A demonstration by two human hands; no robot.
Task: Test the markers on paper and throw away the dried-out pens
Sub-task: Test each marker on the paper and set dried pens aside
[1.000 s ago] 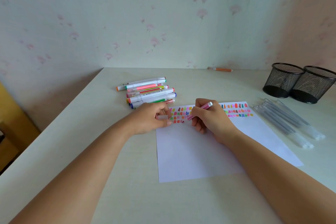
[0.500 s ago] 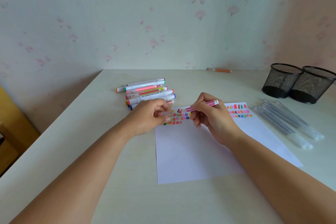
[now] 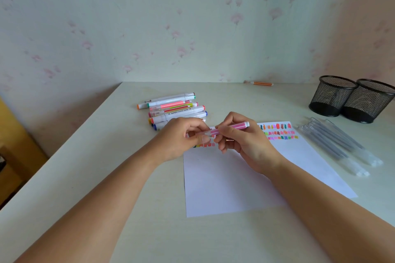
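Note:
A pink marker (image 3: 232, 127) lies level between both hands, just above the top edge of the white paper (image 3: 230, 179). My right hand (image 3: 243, 141) grips its barrel. My left hand (image 3: 181, 136) pinches a clear cap (image 3: 204, 134) at the marker's left end. Rows of coloured test strokes (image 3: 277, 131) run along the paper's top. A pile of several markers (image 3: 173, 108) lies behind my left hand, partly hidden by it.
Two black mesh cups (image 3: 350, 98) stand at the far right. Several clear grey pens (image 3: 337, 144) lie right of the paper. A lone orange pen (image 3: 261, 83) rests against the flowered wall. The table's left edge drops beside a yellow piece of furniture (image 3: 12, 145).
My right hand lifted the pink marker's tip off the paper and turned it level. My left hand brought the clear cap up to the marker's left end.

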